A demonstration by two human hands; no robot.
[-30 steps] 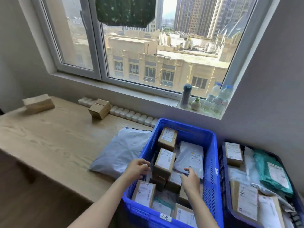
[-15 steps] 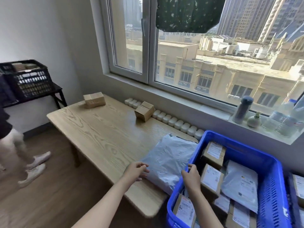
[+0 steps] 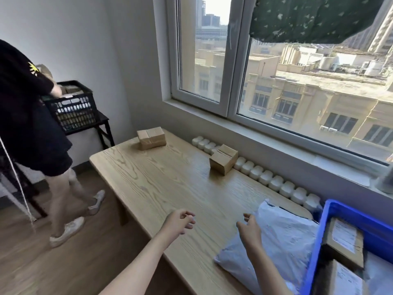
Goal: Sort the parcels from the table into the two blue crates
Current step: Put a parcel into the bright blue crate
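Note:
A grey plastic mailer bag lies on the wooden table at its right end, against a blue crate that holds several labelled cardboard parcels. My right hand hovers open over the bag's left edge. My left hand floats above the bare wood a little to the left, fingers loosely curled, holding nothing. Two cardboard boxes stay on the table: one near the window wall, another at the far left corner. The second blue crate is out of view.
A row of small white containers lines the table's back edge under the window sill. A person in dark clothes stands on the floor at left beside a black crate on a dark stand.
My view has swung left from the crates to the table. Both hands came out of the blue crate and moved left over the bag and wood. The person at left has stepped closer.

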